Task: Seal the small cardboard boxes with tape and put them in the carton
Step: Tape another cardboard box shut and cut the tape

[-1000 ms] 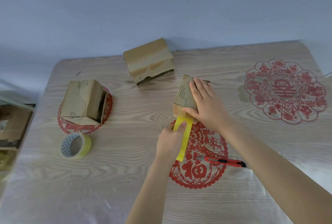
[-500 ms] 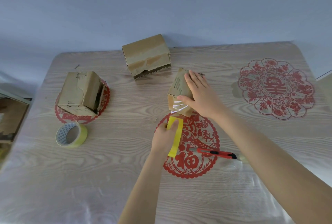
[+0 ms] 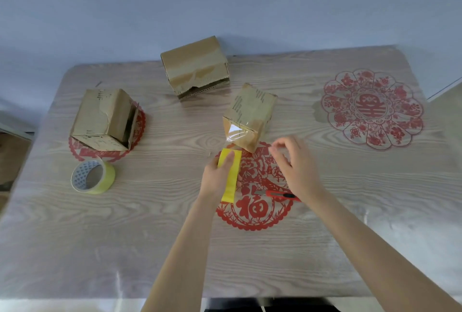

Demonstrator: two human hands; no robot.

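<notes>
A small cardboard box [image 3: 250, 116] stands on the table's middle, with shiny clear tape over its near end. My left hand [image 3: 220, 179] holds a yellow strip of tape [image 3: 231, 174] just in front of that box, thumb pressed on the strip. My right hand [image 3: 295, 164] hovers to the right of the strip with fingers loosely curled, holding nothing and off the box. Two more small boxes lie further off: one [image 3: 105, 119] at the left with an open end, another [image 3: 195, 66] at the back edge.
A yellow tape roll [image 3: 92, 178] lies on the table at the left. A red utility knife [image 3: 278, 194] rests on the red paper-cut decoration [image 3: 255, 211] under my right wrist. Another red decoration [image 3: 372, 109] is at the right. A carton's edge [image 3: 10, 156] shows at far left.
My right hand has lifted off the middle box and drawn back toward me. The left hand has pulled the yellow strip away from the box's near end.
</notes>
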